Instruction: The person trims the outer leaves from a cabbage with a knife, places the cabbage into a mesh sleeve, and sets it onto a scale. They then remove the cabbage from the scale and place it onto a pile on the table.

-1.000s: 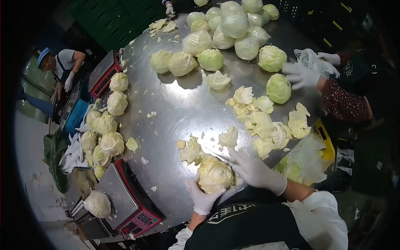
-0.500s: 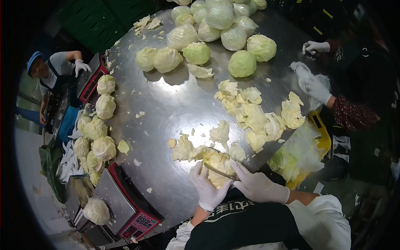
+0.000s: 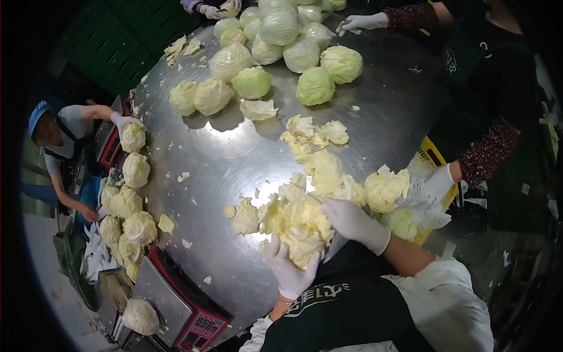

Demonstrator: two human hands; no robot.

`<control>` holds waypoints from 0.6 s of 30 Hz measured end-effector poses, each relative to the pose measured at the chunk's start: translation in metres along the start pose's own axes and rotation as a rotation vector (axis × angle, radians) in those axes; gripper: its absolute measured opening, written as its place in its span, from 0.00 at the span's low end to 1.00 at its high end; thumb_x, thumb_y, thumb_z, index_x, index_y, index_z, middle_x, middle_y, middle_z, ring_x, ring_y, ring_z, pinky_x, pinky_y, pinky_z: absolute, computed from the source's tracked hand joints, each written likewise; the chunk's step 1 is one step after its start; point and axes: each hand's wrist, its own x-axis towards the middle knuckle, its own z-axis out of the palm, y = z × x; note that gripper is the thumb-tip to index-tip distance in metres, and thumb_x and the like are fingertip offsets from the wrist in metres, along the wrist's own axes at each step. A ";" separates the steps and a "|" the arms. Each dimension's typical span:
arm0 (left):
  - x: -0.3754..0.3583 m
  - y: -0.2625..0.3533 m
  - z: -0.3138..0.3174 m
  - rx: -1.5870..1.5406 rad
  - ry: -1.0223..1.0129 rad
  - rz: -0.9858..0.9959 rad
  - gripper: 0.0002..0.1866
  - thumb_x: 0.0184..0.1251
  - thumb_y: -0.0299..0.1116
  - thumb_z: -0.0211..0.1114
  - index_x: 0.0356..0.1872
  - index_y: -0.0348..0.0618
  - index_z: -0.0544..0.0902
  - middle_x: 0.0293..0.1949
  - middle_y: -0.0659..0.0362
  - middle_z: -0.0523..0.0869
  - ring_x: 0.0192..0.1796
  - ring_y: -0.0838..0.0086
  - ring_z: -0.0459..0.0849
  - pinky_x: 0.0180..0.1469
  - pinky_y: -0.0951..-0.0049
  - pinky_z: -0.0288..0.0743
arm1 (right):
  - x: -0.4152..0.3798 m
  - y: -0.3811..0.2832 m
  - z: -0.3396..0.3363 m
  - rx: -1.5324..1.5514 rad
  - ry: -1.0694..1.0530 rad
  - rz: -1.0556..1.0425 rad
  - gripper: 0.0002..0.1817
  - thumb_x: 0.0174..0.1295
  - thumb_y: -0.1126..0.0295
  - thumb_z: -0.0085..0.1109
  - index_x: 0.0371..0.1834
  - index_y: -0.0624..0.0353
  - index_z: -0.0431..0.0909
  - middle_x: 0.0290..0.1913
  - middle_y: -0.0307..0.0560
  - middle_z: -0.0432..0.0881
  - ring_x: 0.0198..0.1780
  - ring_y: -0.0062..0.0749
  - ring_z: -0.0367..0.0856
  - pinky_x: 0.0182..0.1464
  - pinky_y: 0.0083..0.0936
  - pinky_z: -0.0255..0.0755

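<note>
A pale yellow cabbage (image 3: pixel 302 226) lies in front of me on the metal table, its outer leaves loosened and spread. My left hand (image 3: pixel 288 267), in a white glove, grips its near side, fingers curled against the leaves. In my gloved right hand (image 3: pixel 355 226), at the cabbage's right edge, is a knife (image 3: pixel 315 198); only a thin part of the blade shows past the fingers. Loose leaves (image 3: pixel 245 217) lie left of the cabbage, and more trimmed leaves (image 3: pixel 324 170) are beyond it.
Whole cabbages (image 3: pixel 315 86) and wrapped ones (image 3: pixel 278 27) are piled at the far side. Trimmed cabbages (image 3: pixel 141 227) line the left edge near a red scale (image 3: pixel 202 322). One co-worker's gloved hand (image 3: pixel 437 185) is by the yellow basket (image 3: pixel 431 151); another's (image 3: pixel 126 121) touches a cabbage.
My right hand has moved up and the knife has left the cabbage's middle; the leaves are more spread. The right co-worker now reaches to the pile and basket. The left one has reached a cabbage.
</note>
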 end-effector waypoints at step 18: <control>-0.047 -0.038 -0.037 -0.658 -0.116 -0.473 0.51 0.50 0.31 0.82 0.73 0.34 0.60 0.71 0.44 0.60 0.75 0.53 0.62 0.78 0.54 0.56 | 0.029 0.008 -0.048 0.238 0.385 -0.051 0.31 0.73 0.63 0.56 0.78 0.53 0.65 0.45 0.64 0.85 0.48 0.54 0.86 0.56 0.37 0.77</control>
